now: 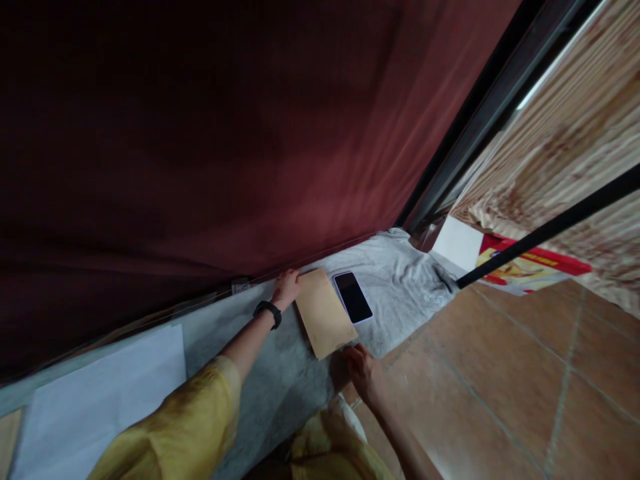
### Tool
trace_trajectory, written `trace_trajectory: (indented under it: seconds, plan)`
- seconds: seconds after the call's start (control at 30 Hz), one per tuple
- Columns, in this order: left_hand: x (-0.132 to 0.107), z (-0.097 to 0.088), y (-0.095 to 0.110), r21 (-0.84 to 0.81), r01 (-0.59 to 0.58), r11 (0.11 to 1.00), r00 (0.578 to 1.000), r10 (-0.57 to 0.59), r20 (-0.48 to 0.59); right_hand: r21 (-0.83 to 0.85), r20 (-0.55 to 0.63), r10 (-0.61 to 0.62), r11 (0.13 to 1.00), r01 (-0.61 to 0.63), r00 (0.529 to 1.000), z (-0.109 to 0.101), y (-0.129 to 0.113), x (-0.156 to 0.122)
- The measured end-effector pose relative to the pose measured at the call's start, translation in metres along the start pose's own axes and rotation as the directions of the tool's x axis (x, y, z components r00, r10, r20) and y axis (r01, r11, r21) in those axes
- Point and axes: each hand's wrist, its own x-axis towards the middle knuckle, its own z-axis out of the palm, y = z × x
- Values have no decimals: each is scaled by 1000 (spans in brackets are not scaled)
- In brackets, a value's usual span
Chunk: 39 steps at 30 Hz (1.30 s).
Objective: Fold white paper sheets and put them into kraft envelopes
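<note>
A flat rectangular piece of brown kraft paper (325, 313) lies on the grey cloth; whether it is an envelope or folded sheet I cannot tell. My left hand (287, 289), with a black band on the wrist, is at its far left corner, fingers bent in against the edge. Close to the near right corner is my right hand (364, 372), its fingers curled together. Anything inside those fingers is hidden, and a small gap seems to separate them from the paper. A phone (353, 297) with a dark screen and pale case lies right beside the paper.
Grey cloth (400, 273) covers the narrow surface along a dark red curtain (300, 167). White sheets (110, 393) lie at the left. Black metal bars (545, 233) cross on the right, before a printed carton (525, 267) on the tiled floor (505, 360).
</note>
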Motion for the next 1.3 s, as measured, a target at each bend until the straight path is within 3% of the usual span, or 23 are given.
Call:
trace_trajectory:
  seconds: [0.3,0.57,0.63,0.73,0.9,0.93,1.03,1.1,1.2,1.3]
  plan:
    - [-9,9,13,20,38,999,999,-38,-1,58,2,9,998,-9,1000,-5,-9,7]
    - [-16,4,18,-199,100,975,993,-112,-49,86,-12,18,996,-17,1000,-6,-8,10]
    - [-31,3,13,-275,135,952,982,-167,-93,96,-7,12,995,-12,1000,-8,-7,10]
    - [-75,9,4,-400,208,893,954,-276,-119,125,6,-13,992,12,1000,-9,-4,10]
    - [-158,32,11,-569,266,778,931,-360,-56,118,22,-37,992,34,999,-10,3,12]
    - [-168,36,16,-661,268,701,930,-366,-12,109,23,-40,993,37,999,-10,3,12]
    - [-185,42,35,-785,255,565,947,-309,86,90,22,-50,995,48,998,-11,3,15]
    - [-189,44,46,-803,252,540,949,-300,96,86,18,-57,995,55,998,-13,2,16]
    - [-193,46,52,-795,249,554,947,-311,80,87,18,-72,994,70,997,-14,2,17]
    - [-196,55,48,-738,230,634,952,-304,36,88,11,-87,992,86,996,-13,4,17]
